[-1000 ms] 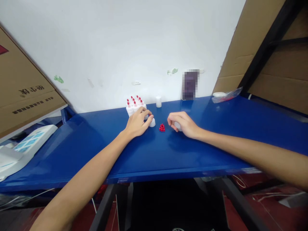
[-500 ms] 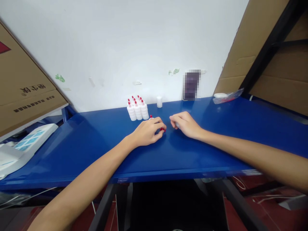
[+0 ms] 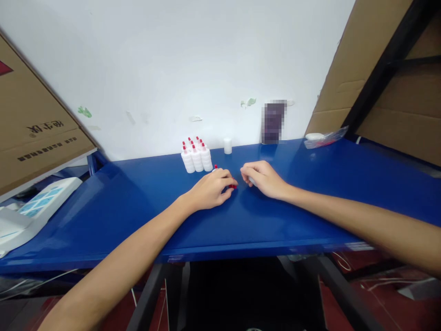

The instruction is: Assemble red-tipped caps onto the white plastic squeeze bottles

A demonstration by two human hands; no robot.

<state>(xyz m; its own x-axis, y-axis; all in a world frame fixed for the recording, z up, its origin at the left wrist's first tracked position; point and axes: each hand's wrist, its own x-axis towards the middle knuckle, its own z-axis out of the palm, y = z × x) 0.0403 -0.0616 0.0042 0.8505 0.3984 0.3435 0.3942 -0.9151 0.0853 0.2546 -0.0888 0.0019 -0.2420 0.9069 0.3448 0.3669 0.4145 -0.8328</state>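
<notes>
Close above the blue table (image 3: 138, 202), my left hand (image 3: 212, 188) is closed, thumb and fingers pinching a small red cap (image 3: 233, 186); whether it is one or several is unclear. My right hand (image 3: 264, 179) is curled shut a short way to the right, with a small whitish object (image 3: 252, 181) partly showing under its fingers. Several white bottles (image 3: 197, 161) with red-tipped nozzles stand in a tight group behind my left hand. One more red tip (image 3: 216, 166) pokes up just behind my left knuckles, its lower part hidden.
A white cylindrical container (image 3: 228, 145) stands near the wall. Beyond my right hand, a dark phone-like item (image 3: 273, 122), pixelated, leans on the wall. A clear plastic bag (image 3: 325, 139) lies at the back right. A white device (image 3: 44, 202) with blue panels and a cardboard box (image 3: 37, 119) are at left.
My right hand has shifted slightly left, toward my left hand. The left hand stays nearly in place with the red cap, and the bottles have not moved.
</notes>
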